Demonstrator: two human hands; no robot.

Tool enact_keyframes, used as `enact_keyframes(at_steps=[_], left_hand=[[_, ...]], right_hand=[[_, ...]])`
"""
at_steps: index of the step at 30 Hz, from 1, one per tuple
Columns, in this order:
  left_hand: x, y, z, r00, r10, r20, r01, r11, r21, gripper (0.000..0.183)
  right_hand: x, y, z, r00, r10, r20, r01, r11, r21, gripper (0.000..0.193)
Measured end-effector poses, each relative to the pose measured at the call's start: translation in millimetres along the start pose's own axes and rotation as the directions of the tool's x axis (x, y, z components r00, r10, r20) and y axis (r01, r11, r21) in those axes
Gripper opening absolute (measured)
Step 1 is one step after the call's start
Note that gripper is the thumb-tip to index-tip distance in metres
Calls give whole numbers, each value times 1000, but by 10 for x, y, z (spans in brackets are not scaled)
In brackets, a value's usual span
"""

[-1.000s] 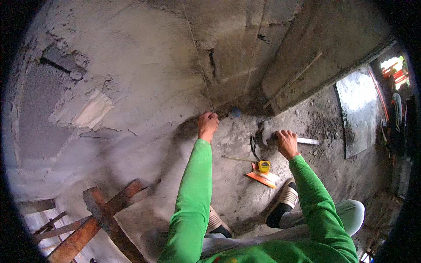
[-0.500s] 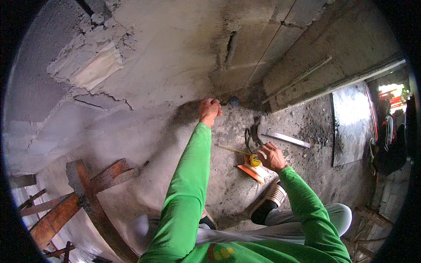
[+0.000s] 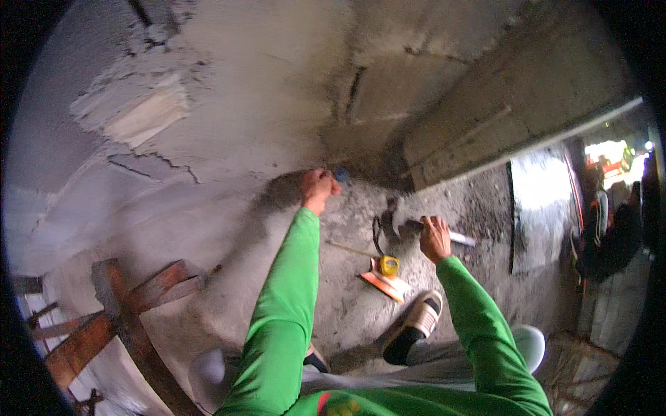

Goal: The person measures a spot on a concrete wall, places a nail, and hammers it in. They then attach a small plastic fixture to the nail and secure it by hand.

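Up against the foot of the wall, my left hand (image 3: 319, 188) is closed in a pinch. Whatever its fingers hold is hidden. A small blue round object (image 3: 340, 175) sits just right of it. My right hand (image 3: 435, 239) is wrapped over the handle of a hammer (image 3: 462, 239) that lies along the floor, its dark head to the left. Below and left of that hand is a yellow tape measure (image 3: 389, 265), some blade drawn out leftward. It rests on a flat orange-and-white piece (image 3: 383, 284). A dark cord loop (image 3: 377, 234) lies near the hammer head.
The cracked grey wall (image 3: 229, 83) rises ahead. A concrete ledge (image 3: 479, 139) juts out at right, with a shiny dark sheet (image 3: 541, 215) beyond it. Rusty crossed beams (image 3: 128, 305) stand at lower left. Rubble (image 3: 485, 201) litters the floor. My sandalled foot (image 3: 420, 319) is near the tape measure.
My right hand has moved from beside the tape measure onto the hammer handle. My left hand stays closed at the wall's foot. The whole view has shifted slightly.
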State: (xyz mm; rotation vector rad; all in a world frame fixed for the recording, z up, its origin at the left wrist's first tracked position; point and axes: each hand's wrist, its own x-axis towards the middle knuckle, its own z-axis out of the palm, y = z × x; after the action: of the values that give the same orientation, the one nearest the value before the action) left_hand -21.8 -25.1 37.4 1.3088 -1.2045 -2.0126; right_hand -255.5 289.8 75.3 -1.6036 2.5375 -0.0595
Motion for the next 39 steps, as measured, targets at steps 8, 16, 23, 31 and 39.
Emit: enact_keyframes(at_steps=[8,16,23,31,39], left_hand=[[-125,99,38,1000,6,-21,-7,999,-54,28],[-90,13,56,999,36,2,-35,984,-175,26],[-165,93,92,998,48,-41,-53,987,-149,29],[-206,194,66,999,24,-30,-26,998,-59,27],[-218,174,71,999,-1,-40,-2,997,-81,27]], right_hand=[[169,-31,-218,958,-155,240,115,978,172,38],[224,-496,-793,845,-460,272,309,836,453,30],[395,-796,-991,799,-519,303,383,829,408,40],[355,-762,-854,811,-534,240,409,810,420,46],[540,-926,-833,763,-603,231,524,787,325,59]])
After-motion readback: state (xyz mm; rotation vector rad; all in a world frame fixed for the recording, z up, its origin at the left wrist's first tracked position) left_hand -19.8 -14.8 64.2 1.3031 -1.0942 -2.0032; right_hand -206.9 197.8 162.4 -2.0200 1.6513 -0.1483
